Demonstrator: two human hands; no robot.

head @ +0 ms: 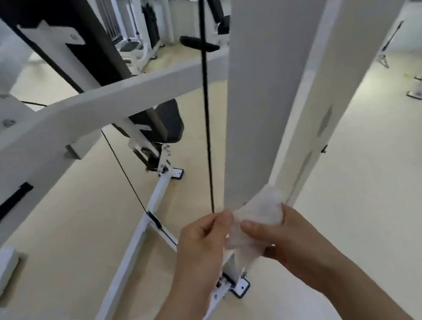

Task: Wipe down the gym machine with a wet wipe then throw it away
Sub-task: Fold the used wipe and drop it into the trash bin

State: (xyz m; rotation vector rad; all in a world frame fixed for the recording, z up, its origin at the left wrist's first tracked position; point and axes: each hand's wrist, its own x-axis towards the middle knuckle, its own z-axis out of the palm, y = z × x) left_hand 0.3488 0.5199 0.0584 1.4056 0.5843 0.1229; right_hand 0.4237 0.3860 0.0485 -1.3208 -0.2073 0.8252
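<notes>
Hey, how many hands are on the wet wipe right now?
2. The left hand pinches the left edge of the wet wipe; the right hand grips its right side. Both are low in view, by the machine's white upright.

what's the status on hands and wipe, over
Left hand and right hand both pinch the crumpled white wet wipe. Wipe low by the white upright machine post. Thin black cable close alongside.

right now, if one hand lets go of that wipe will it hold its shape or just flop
Probably flop: the wet wipe is crumpled and drapes between the left hand and right hand pinching it. Likely very light, since fingertip pinches alone carry it. It looks thin and translucent, so hard dragging might tear it.
</notes>
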